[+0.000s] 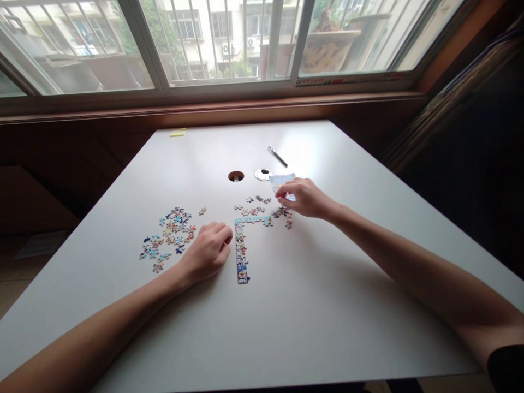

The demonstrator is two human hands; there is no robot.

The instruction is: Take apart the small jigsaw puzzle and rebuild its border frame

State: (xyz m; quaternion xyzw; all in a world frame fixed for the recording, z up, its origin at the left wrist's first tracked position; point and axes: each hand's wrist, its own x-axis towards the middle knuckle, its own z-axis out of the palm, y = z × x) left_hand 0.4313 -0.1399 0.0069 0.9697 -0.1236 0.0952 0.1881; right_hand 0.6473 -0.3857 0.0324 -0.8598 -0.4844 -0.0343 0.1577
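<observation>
One surface: a wide white rectangular surface (pixel 286 305) under a window carries everything, both forearms lying across it.
Left hand: the left hand (pixel 207 252) rests knuckles-up on the surface with its fingers curled loosely under; nothing shows in its grip. It sits just beside the long leg of the joined strip, with the loose heap on its other side.
Right hand: the right hand (pixel 305 197) is partly closed, fingertips pinching the near edge of a small pale blue printed card (pixel 281 181) that lies flat near the round lid.
Joined strip: an L-shaped run of joined colourful puzzle pieces with a light blue border (pixel 241 248) lies between the two hands, corner pointing away from the person.
Loose heap: a spread of multicoloured loose puzzle pieces (pixel 171 234) lies left of the left hand.
Small scatter: a few more loose pieces (pixel 256 210) lie between the strip's corner and the card, some just under the right hand.
Round hole: a cable hole (pixel 236 176) in the surface, with a shiny round lid (pixel 262 174) just beside it.
Pen: a dark slim pen (pixel 277 156) lies beyond the card.
Note: a yellow sticky note (pixel 178 132) sits at the far edge.
</observation>
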